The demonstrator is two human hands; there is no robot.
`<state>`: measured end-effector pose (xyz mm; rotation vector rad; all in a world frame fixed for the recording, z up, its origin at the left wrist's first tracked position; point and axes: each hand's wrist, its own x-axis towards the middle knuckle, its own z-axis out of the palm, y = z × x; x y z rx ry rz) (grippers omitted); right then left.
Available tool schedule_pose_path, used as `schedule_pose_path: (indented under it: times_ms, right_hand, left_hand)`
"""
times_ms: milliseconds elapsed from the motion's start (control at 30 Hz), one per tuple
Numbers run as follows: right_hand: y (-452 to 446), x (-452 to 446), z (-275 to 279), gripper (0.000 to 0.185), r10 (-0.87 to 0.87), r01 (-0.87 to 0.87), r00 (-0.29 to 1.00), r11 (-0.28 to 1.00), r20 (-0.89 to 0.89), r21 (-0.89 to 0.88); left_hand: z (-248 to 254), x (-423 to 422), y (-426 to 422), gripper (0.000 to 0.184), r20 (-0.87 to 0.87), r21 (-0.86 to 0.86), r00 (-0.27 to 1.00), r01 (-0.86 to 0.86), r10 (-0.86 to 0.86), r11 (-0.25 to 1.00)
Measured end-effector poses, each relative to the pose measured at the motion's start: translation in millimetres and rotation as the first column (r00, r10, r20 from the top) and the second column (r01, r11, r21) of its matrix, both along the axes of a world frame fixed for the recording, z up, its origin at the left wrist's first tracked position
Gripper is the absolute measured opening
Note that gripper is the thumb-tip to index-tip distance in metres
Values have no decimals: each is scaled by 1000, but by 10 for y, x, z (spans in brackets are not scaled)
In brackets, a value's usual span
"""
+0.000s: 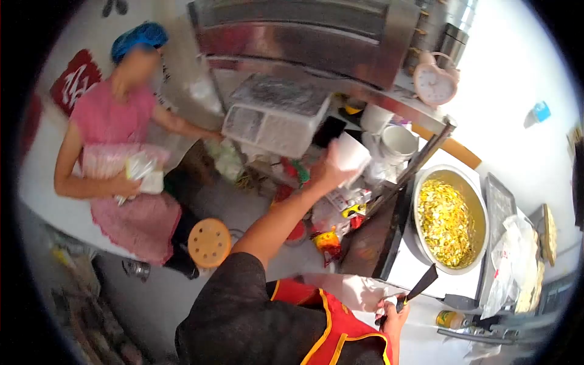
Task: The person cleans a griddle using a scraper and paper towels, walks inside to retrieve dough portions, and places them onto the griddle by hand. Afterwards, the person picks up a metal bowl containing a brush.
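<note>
My left hand [330,167] reaches out over the cluttered shelf, fingers round a plain white container [353,153] whose details are blurred. Low in front of my red apron [347,328], my right hand [395,316] grips a spatula [423,284] with a dark, flat blade pointing up and right. A pinkish-white cloth or wrapper [388,306] shows by the same hand; whether I hold it too is unclear. The blade lies just below a large metal bowl [485,228] of chopped yellow and green filling [446,222].
A co-worker in a pink apron [134,222] stands at left, holding a pale package [143,173], other arm toward a lidded plastic bin [280,131]. White buckets [398,144], a pink alarm clock [435,82], a metal tray [500,198] and an orange stool [209,242] stand around.
</note>
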<state>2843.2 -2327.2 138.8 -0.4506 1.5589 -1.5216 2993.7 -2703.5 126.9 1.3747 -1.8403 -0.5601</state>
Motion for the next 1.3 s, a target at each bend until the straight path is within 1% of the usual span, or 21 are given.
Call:
schedule_pose_path:
  times_ms: [33,100,167,233,300,433,467,500,567,633,700,733,767,833,867,900,933,1000,1100,1200,1300]
  right_hand:
    - [29,22,37,12,-55,55,998,998,-8,28]
    - [112,46,13,13,-128,129,992,991,-21,47]
    - [177,95,2,13,-174,176,984,983,-47,53]
    - [217,184,87,10,-248,252,967,965,-62,76]
    - [274,286,164,9,-344,348,937,933,-55,97]
    - [583,292,106,11,-481,486,868,874,-125,11]
    - [670,262,98,17,-525,528,841,849,-131,-9]
    - [763,217,108,22,-562,564,816,825,-138,-28]
    - [934,109,172,27,-674,670,736,739,-68,-77]
    - [951,24,451,24,-829,833,553,549,87,-66]
    - [1165,-103,405,24,-797,814,572,521,196,-257]
    - [1280,-151,393,23,-785,823,559,485,268,-296]
    - [1399,-214,384,23,-761,823,558,453,333,-342]
    - [1689,-310,354,21,-717,814,568,414,405,-407]
    - [1847,-345,352,21,-693,799,584,397,424,-451]
    - [2013,-364,365,21,-680,806,576,378,454,-456]
    - [2162,-395,441,21,-666,816,564,358,488,-454]
    - [2538,-428,447,22,-609,804,580,321,542,-500]
    - [3289,-433,349,22,-439,705,704,338,558,-624]
    - [3950,-400,364,23,-462,675,725,326,512,-662]
    - [4584,-369,362,24,-536,677,700,286,472,-679]
  left_hand:
    - [73,-101,-209,99,-51,10,999,-13,13,1000]
    - [32,-333,-643,98,-414,-56,910,8,-31,998]
    - [92,-517,-1008,98,-452,-55,892,-33,4,998]
    - [-162,-715,-1487,98,-476,-207,879,-161,45,965]
    - [-456,-840,-1869,96,-443,-228,890,-228,107,947]
    - [-869,-911,-2190,87,-450,-244,891,-60,-58,968]
    - [-857,-888,-2206,83,-370,-224,927,-30,-56,974]
    - [-772,-850,-2154,80,-286,-208,957,-9,-52,978]
    - [-656,-826,-1917,70,-125,-269,972,-225,197,937]
    - [-662,-730,-1673,60,-316,-233,935,-243,163,942]
    - [28,-747,-375,48,-592,-103,806,-58,-14,993]
    - [-47,-731,2,47,-573,-212,789,118,-221,970]
    - [-98,-723,359,46,-540,-316,734,275,-411,908]
    - [-26,-810,1544,37,-474,-307,479,696,-739,649]
    - [-77,-883,1993,59,-35,-350,448,832,-893,431]
    - [142,-990,2572,91,-28,-314,219,924,-975,216]
    - [184,-1160,2981,106,32,-252,15,968,-999,7]
    - [55,-1489,3712,107,-9,-267,-121,957,-993,-115]
    - [76,-1977,4502,108,-4,-252,-96,963,-995,-92]
    - [353,-2438,5100,100,139,-177,-268,940,-953,-290]
    - [314,-2829,5726,68,227,296,-597,795,-770,-530]
